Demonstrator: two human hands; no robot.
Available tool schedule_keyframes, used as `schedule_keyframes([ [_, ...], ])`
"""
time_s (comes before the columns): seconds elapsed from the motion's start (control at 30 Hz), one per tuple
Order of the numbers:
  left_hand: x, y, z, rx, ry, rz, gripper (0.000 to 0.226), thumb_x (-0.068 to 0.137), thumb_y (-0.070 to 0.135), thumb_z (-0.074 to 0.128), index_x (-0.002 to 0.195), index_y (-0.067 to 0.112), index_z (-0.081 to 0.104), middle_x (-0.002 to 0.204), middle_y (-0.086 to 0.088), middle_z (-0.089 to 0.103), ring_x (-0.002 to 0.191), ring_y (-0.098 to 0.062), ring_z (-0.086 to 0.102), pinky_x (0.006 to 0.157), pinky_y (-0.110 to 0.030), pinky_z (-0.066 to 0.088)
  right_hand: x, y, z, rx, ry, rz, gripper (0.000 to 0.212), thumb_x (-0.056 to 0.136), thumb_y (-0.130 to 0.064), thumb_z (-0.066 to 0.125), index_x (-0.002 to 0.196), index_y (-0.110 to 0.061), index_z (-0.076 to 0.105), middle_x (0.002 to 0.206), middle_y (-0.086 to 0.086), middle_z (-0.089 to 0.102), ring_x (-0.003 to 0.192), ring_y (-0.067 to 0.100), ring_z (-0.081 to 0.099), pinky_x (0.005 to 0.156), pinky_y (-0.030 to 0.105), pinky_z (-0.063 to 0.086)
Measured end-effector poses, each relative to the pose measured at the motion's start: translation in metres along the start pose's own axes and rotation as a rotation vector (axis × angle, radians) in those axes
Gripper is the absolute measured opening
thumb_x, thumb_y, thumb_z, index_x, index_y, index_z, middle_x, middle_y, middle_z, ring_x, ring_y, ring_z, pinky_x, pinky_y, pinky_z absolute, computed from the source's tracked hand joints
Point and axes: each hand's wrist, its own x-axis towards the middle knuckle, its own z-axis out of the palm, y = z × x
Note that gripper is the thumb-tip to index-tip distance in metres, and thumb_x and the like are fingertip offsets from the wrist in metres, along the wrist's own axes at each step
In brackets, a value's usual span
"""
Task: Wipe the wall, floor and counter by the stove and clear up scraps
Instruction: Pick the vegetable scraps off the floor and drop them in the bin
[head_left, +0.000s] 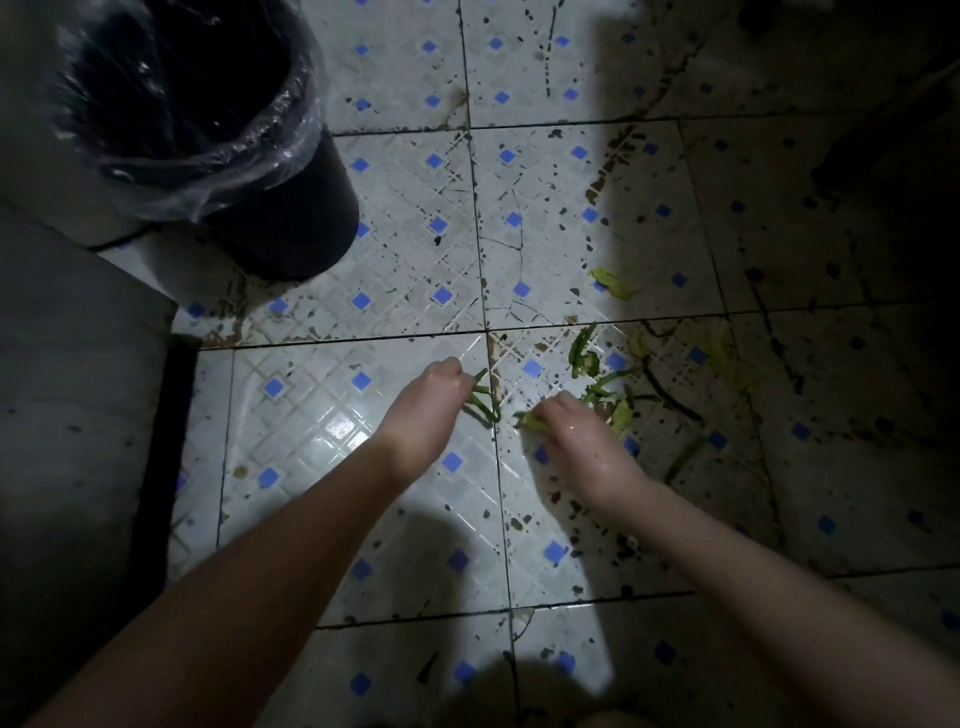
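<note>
Green vegetable scraps (597, 371) lie scattered on the dirty white floor tiles (405, 270) with blue diamonds. My left hand (426, 410) is low over the floor and pinches a few dark green strips (483, 402) that hang from its fingers. To its right, my right hand (576, 431) is curled around a pale green scrap (530, 421) at the floor. More pale leaf pieces (613, 283) lie further off, and a green strip (685, 457) lies to the right in shadow.
A black bin (291, 208) lined with a clear plastic bag (218, 182) stands at the upper left. A grey cabinet side (67, 389) runs down the left edge. The right part of the floor is dark and heavily speckled with dirt.
</note>
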Motion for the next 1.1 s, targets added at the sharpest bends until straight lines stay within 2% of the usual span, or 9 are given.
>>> schedule_keyframes([
  [0.1,0.011,0.005,0.004,0.007,-0.010,0.007,0.030,0.088,-0.009,0.050,0.108,0.009,0.063,0.103,-0.006,0.054,0.088,-0.019,0.056,0.076,-0.032,0.052,-0.005,0.012,-0.011,0.084,0.047,0.083,0.038,0.089,0.003,0.048,0.123,-0.013,0.052,0.115,0.003,0.051,0.105,0.020,0.049,0.088,0.034,0.046],
  [0.23,0.017,0.010,0.009,0.030,-0.045,0.006,0.029,0.088,-0.008,0.052,0.108,0.010,0.062,0.105,-0.006,0.053,0.090,-0.019,0.055,0.073,-0.026,0.050,-0.012,0.019,-0.014,0.146,0.088,0.107,0.039,0.087,0.000,0.053,0.123,-0.015,0.053,0.114,-0.002,0.051,0.104,0.014,0.049,0.086,0.024,0.041],
  [0.33,0.016,0.011,0.014,0.040,-0.077,0.012,0.029,0.088,-0.008,0.052,0.109,0.010,0.061,0.107,-0.007,0.053,0.093,-0.019,0.054,0.071,-0.023,0.043,-0.012,0.021,-0.012,0.164,0.099,0.095,0.036,0.087,-0.002,0.055,0.120,-0.016,0.055,0.109,-0.005,0.050,0.099,0.010,0.048,0.084,0.023,0.041],
  [0.5,0.019,0.008,0.014,0.063,-0.088,0.054,0.031,0.089,-0.009,0.050,0.114,0.007,0.059,0.112,-0.010,0.053,0.098,-0.022,0.054,0.076,-0.027,0.046,-0.010,0.022,-0.013,0.180,0.115,0.086,0.034,0.089,-0.004,0.056,0.120,-0.016,0.055,0.107,-0.007,0.049,0.100,0.011,0.049,0.089,0.027,0.045],
  [0.63,0.019,0.006,0.013,0.104,-0.109,0.115,0.030,0.090,-0.009,0.048,0.114,0.007,0.058,0.110,-0.009,0.054,0.099,-0.022,0.051,0.076,-0.029,0.045,-0.009,0.024,-0.015,0.167,0.120,0.071,0.031,0.089,-0.004,0.055,0.117,-0.017,0.056,0.108,-0.006,0.050,0.098,0.011,0.048,0.087,0.027,0.045],
  [0.7,0.020,0.003,0.011,0.110,-0.109,0.118,0.029,0.089,-0.008,0.050,0.111,0.008,0.060,0.106,-0.008,0.054,0.095,-0.021,0.052,0.076,-0.030,0.047,-0.009,0.025,-0.017,0.155,0.124,0.059,0.029,0.089,-0.005,0.055,0.116,-0.017,0.057,0.107,-0.005,0.050,0.098,0.011,0.048,0.085,0.026,0.044],
  [0.83,0.021,0.001,0.005,0.114,-0.092,0.073,0.025,0.087,-0.008,0.054,0.102,0.010,0.062,0.099,-0.006,0.056,0.083,-0.020,0.056,0.073,-0.030,0.051,-0.008,0.027,-0.026,0.148,0.129,0.053,0.030,0.088,-0.004,0.056,0.114,-0.017,0.057,0.110,-0.001,0.052,0.099,0.015,0.050,0.086,0.034,0.048],
  [1.1,0.023,0.008,0.006,0.188,-0.147,0.119,0.027,0.084,-0.010,0.054,0.104,0.006,0.061,0.103,-0.010,0.056,0.090,-0.025,0.058,0.069,-0.029,0.044,-0.015,0.024,-0.037,0.126,0.147,0.044,0.030,0.085,-0.003,0.060,0.113,-0.014,0.058,0.109,0.001,0.054,0.098,0.016,0.053,0.086,0.033,0.049],
])
